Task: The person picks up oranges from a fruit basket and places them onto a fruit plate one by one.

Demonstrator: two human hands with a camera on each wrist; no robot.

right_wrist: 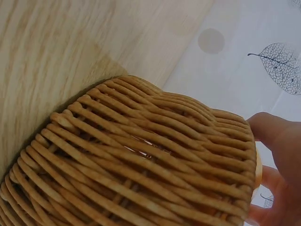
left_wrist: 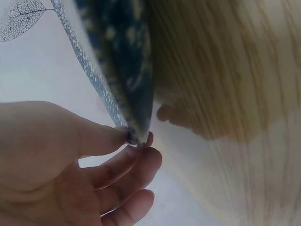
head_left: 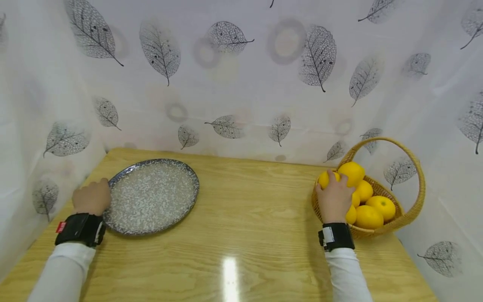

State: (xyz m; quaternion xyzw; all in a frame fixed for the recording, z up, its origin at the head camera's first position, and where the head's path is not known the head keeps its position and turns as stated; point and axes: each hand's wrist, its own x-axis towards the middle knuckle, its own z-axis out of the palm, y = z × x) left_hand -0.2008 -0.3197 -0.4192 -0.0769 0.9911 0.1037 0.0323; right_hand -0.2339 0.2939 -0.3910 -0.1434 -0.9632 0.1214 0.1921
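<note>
In the head view, my left hand is at the left edge of a speckled grey oval plate with a dark glazed rim. The left wrist view shows thumb and fingertips pinching that rim, the plate tilted up off the wooden surface on this side. At the right, my right hand reaches into a wicker basket filled with several yellow lemons. Its thumb and fingers curl round a lemon at the basket's left side. From the right wrist, the woven wall hides most of that fruit.
Both things stand on a light wood table, the basket near its right edge and the plate towards the left. A tall arched handle rises over the basket. Pale curtains with a leaf print enclose the back and sides.
</note>
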